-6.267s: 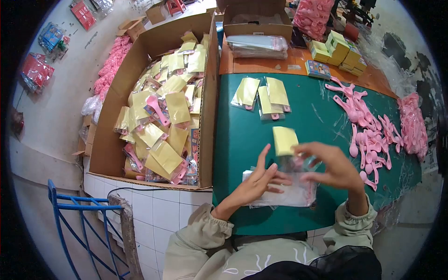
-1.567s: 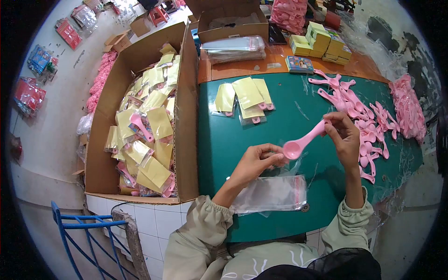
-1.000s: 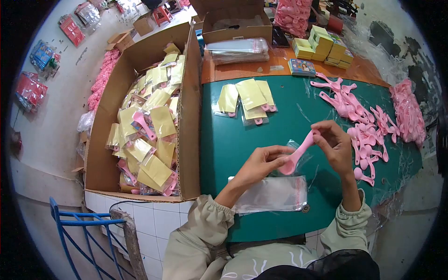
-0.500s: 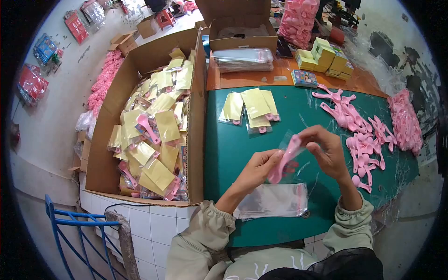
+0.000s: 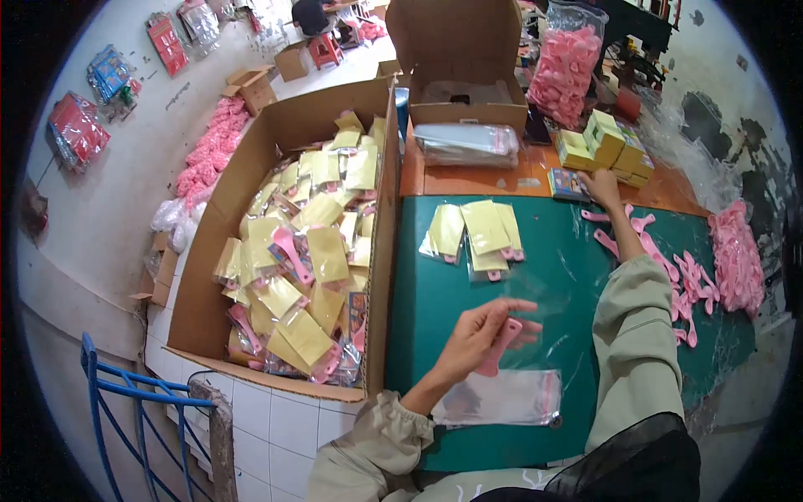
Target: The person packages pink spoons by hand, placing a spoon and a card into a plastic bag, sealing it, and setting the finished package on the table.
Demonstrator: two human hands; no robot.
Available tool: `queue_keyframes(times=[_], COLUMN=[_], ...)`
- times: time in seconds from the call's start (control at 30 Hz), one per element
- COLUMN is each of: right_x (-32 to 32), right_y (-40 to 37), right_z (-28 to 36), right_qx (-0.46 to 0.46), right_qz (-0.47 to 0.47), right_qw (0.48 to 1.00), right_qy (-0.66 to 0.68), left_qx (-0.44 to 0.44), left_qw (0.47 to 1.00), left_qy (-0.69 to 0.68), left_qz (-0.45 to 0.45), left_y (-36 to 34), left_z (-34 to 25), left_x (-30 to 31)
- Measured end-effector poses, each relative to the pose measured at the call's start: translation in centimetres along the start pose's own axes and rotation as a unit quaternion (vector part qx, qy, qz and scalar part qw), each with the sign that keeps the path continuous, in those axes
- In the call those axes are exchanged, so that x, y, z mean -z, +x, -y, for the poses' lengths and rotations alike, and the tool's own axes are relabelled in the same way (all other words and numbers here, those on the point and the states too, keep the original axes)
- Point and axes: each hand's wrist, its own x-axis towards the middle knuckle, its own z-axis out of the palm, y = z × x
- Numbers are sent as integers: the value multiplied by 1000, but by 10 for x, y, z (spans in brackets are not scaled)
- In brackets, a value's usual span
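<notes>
My left hand (image 5: 481,339) is closed round a pink plastic spoon (image 5: 500,347), which stands tilted over the green mat. Clear film, partly blurred, shows beside its fingers. At the back right, my right hand (image 5: 600,186) reaches to the stack of printed cards (image 5: 569,184), its fingers partly apart at the stack's right edge. Below the left hand lies a pile of clear plastic bags (image 5: 506,397). Several filled bags with pale yellow cards (image 5: 485,230) and spoons rest farther back on the mat.
A large cardboard box (image 5: 381,251) full of packed bags stands at the left. Loose pink spoons (image 5: 690,284) lie on the right, partly behind my right arm. Yellow card stacks (image 5: 606,142) and a bundle of clear bags (image 5: 468,144) sit at the back.
My right hand has let go of the bagged spoon and moved back to the printed cards. My left hand still holds the spoon. The view has shifted, so the scene sits lower and more right.
</notes>
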Motion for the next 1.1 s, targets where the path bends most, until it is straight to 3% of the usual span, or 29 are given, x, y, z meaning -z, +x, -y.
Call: queue_keyframes(times=[0.07,0.1,0.2,0.23,0.3,0.4,0.53,0.6,0.7,0.87,1.0,1.1], right_x=[-25,-18,-20,-16,-4,46,179,224,248,265,268,270], right_y=[-9,-4,-4,-3,-10,-37,-128,-166,-201,-220,-230,-237], right_z=[-11,-9,-14,-14,-17,11,104,117,123,126,115,118], right_qx=[-13,-51,-44,-85,-72,15,85,12,124,136,139,141], right_qz=[-105,-25,-57,-4,-24,6,80,149,104,84,71,86], right_qw=[993,998,997,996,988,938,847,884,919,929,933,934], right_qy=[-59,-9,40,34,131,347,518,443,359,334,325,316], left_qx=[9,17,36,40,43,39,61,61,53,82,46,36], left_qw=[1000,1000,999,999,999,999,998,998,996,989,990,973], left_qy=[-14,-20,-20,-13,5,1,10,17,54,85,99,203], left_qz=[0,-4,-13,-13,-14,-3,-4,19,54,89,93,107], left_y=[1,1,1,1,2,1,-1,1,1,1,5,9], left_z=[2,4,2,1,-1,1,-6,-5,-7,-13,-10,-10], left_x=[1,2,0,0,-1,1,-4,-6,-11,-20,-25,-28])
